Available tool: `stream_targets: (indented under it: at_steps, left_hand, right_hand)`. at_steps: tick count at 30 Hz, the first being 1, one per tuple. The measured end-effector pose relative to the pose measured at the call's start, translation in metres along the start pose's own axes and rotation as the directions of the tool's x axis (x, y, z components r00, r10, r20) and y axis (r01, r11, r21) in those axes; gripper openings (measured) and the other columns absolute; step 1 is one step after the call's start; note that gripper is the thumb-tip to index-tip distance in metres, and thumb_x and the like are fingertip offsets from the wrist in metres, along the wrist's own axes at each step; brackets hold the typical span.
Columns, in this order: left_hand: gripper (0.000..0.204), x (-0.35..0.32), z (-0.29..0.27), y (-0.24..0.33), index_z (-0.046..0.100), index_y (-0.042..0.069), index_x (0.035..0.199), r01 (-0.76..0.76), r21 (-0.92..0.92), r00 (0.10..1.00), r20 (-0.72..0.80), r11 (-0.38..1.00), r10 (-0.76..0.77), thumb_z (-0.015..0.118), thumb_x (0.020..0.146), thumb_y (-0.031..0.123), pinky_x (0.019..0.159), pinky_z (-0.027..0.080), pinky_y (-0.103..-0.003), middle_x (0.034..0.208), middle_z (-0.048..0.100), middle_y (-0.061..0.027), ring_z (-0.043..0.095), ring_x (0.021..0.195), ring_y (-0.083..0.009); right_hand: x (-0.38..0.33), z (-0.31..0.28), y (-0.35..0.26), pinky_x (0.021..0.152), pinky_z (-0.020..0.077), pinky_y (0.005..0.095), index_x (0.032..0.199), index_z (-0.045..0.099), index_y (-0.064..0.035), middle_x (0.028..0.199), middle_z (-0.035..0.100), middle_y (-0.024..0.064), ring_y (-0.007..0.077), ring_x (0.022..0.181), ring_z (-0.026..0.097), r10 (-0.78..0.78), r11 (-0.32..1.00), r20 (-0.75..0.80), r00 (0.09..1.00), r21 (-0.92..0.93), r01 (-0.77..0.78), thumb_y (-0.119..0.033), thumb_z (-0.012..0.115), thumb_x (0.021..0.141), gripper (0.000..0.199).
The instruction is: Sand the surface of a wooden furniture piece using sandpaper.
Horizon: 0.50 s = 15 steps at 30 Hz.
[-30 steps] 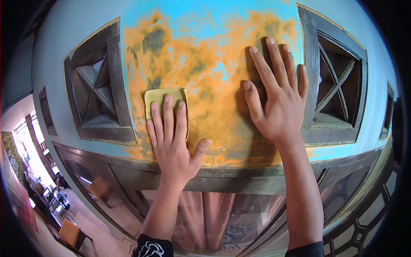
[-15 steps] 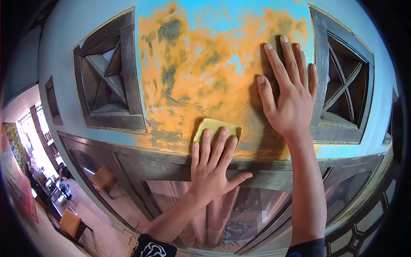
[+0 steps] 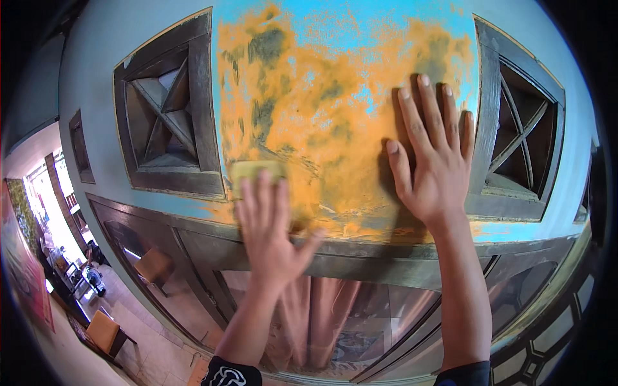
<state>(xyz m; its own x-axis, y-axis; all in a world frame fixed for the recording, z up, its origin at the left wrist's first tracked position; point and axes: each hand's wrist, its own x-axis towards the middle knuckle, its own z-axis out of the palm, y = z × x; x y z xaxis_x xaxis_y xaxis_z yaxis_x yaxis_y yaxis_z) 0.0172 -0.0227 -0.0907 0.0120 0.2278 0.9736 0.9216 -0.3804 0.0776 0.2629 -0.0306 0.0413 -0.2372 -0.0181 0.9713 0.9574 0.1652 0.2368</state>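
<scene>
My left hand (image 3: 270, 235) is flat against the wall, slightly blurred, its fingertips pressing a small yellow sheet of what looks like sandpaper (image 3: 259, 170) onto the surface. Beneath it the wall panel (image 3: 309, 128) is patchy: orange, with dark smudges and bright blue paint showing through toward the top. My right hand (image 3: 434, 164) rests on the right side of this panel with fingers spread and nothing in it, casting a shadow to its left.
Dark wooden vent frames with crossed bars flank the panel, one left (image 3: 170, 116) and one right (image 3: 521, 132). A dark wooden ledge (image 3: 360, 253) runs below, above reflective glass panes (image 3: 367, 309). At lower left, an orange-brown chair (image 3: 103, 331) stands on a tiled floor.
My left hand has slid the yellow sandpaper left and slightly up across the panel. My right hand stays on the wall, a little lower in the picture, as the view has shifted slightly.
</scene>
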Motion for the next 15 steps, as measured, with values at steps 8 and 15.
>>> stream_targets:
  at_steps: [8,15]
  left_hand:
    - [0.103,-0.023,-0.005,0.005,0.04,0.008,0.162,-0.143,0.004,0.971,0.193,0.99,0.14,0.053,0.092,0.082,0.127,0.01,-0.064,0.171,0.026,-0.0256,0.017,0.161,-0.0458]
    - [0.104,-0.017,0.004,0.018,0.045,0.004,0.159,-0.07,-0.063,0.998,-0.004,0.996,0.07,0.05,0.092,0.084,0.126,0.009,-0.064,0.17,0.032,-0.0224,0.022,0.158,-0.0484]
  right_hand:
    - [-0.05,-0.001,-0.031,0.13,0.0087,0.0525,0.159,0.051,-0.026,0.17,0.039,0.0008,0.0295,0.16,0.029,0.069,0.998,0.135,0.988,-0.005,-0.069,-0.044,0.048,0.106,0.056]
    - [-0.059,-0.006,-0.035,0.13,0.0065,0.0514,0.159,0.052,-0.0255,0.17,0.04,0.0031,0.0309,0.159,0.029,0.12,0.993,0.147,0.982,-0.036,-0.116,-0.041,0.048,0.107,0.054]
